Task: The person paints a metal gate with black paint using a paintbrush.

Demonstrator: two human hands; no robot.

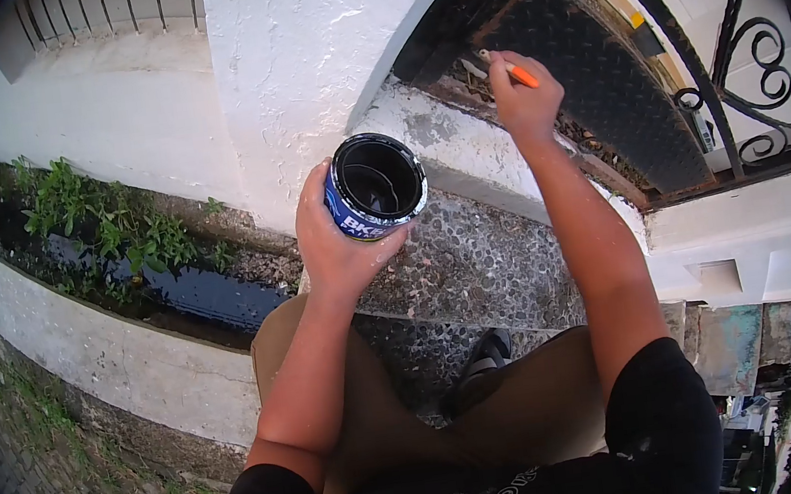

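Observation:
My left hand (337, 249) is wrapped round an open paint can (360, 220) with a blue label. Dark paint coats the inside and the rim, and the can tips slightly so that I look down into it. Further forward and to the right, my right hand (528, 107) grips a small paintbrush (522, 75) by its orange handle. The brush's pale end points toward the lower part of the black metal gate (592, 75); I cannot make out its bristles or whether it touches the metal.
A white wall pillar (293, 52) stands ahead, beside the gate with its scrolled bars. Below me is a pebbled step (476, 257). To the left runs a water-filled ditch (214, 294) with green plants (106, 218) and a concrete edge (112, 351).

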